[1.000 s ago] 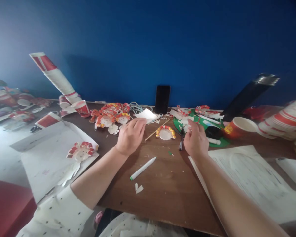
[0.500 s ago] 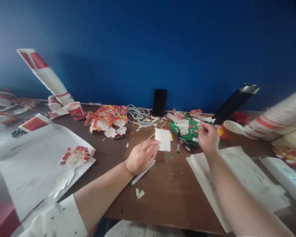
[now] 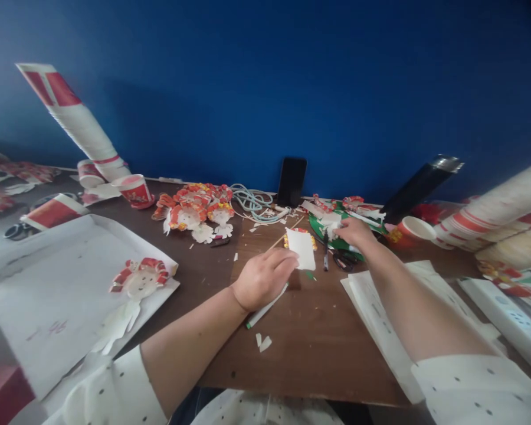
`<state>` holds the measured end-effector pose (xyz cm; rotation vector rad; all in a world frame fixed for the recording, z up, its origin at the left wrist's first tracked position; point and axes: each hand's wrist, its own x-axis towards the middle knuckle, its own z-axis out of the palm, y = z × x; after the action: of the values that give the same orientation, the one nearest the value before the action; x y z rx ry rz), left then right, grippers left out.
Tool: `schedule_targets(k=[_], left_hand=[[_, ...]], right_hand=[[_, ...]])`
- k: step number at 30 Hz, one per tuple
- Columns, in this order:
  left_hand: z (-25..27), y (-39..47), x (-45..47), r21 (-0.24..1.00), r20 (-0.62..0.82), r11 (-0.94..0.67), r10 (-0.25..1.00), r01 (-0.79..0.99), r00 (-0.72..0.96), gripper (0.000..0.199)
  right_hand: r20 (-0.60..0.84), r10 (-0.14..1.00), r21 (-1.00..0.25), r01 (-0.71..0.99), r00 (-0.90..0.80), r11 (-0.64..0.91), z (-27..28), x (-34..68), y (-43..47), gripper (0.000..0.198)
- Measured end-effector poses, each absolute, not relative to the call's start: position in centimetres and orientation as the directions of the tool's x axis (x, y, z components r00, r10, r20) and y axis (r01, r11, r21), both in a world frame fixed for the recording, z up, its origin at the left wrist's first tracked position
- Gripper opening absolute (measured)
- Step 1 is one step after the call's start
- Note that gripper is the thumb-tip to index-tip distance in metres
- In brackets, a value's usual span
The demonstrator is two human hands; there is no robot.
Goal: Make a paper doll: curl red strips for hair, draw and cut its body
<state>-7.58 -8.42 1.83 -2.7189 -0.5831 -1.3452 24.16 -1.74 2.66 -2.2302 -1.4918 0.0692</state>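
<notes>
My left hand (image 3: 268, 278) is closed, with a small white paper piece (image 3: 301, 250) pinched at its fingertips above the table. Behind that paper shows a red and yellow paper cutout (image 3: 287, 241), mostly hidden. Farther right, my right hand (image 3: 357, 232) reaches over a green sheet (image 3: 315, 224), its fingers together on a white paper scrap (image 3: 331, 221). Just below it lie a dark pen (image 3: 325, 254) and black scissors (image 3: 345, 261). Under my left hand rests a white marker with a green end (image 3: 265, 308).
Several frilled paper faces (image 3: 199, 206) lie piled at the back left, beside a coiled cable (image 3: 254, 203). A phone (image 3: 292, 182) leans on the blue wall. Stacked cups (image 3: 84, 130), a dark flask (image 3: 420, 186), paper sheets (image 3: 442, 295) and a power strip (image 3: 508, 319) stand around.
My right hand has moved left and down onto the scraps on the green sheet. My left hand still holds the white paper. The view has shifted slightly.
</notes>
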Motion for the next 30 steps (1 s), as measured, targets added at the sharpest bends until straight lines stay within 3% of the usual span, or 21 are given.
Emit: schedule_targets(k=[4,6,7,11,17,21,26,30], left_hand=[[1.6,-8.4,-7.6,0.156,0.718,-0.913,0.366,0.376,0.592,0.018],[1.6,-8.5,-7.6,0.159,0.620,-0.919,0.377,0.360,0.688,0.018],[1.6,-8.5,-7.6,0.154,0.552,-0.926,0.370,0.344,0.748,0.019],[1.9,-8.9,-7.4,0.128,0.293,-0.954,0.299,0.273,0.908,0.020],[2.4,-10.0,-7.0,0.017,0.175,-0.961,0.274,0.276,0.946,0.014],[2.9,-9.5,-8.0,-0.075,0.090,-0.945,0.311,0.318,0.946,0.016],[3.1,-8.1,-11.4,-0.215,0.153,-0.879,0.401,0.426,0.903,0.018],[3.7,-9.3,-10.8,-0.233,0.291,-0.886,0.329,0.400,0.898,0.021]], right_hand=[[0.296,0.761,-0.470,0.782,0.577,-0.410,4.5,23.6,-2.4,0.035],[0.431,0.651,-0.676,0.702,0.624,-0.224,6.0,22.9,-3.3,0.032],[0.450,0.647,-0.700,0.693,0.615,-0.171,6.6,22.4,-4.0,0.033],[0.360,0.819,-0.825,0.562,0.447,0.056,7.7,19.2,-7.6,0.030],[0.204,0.942,-0.887,0.457,0.267,0.063,4.8,15.7,-11.9,0.030],[0.137,0.947,-0.922,0.388,0.290,0.015,2.4,16.1,-12.3,0.030],[0.040,0.937,-0.977,0.209,0.348,-0.035,1.6,16.9,-12.0,0.030],[-0.014,0.963,-0.975,0.209,0.268,-0.072,2.2,16.7,-12.2,0.033]])
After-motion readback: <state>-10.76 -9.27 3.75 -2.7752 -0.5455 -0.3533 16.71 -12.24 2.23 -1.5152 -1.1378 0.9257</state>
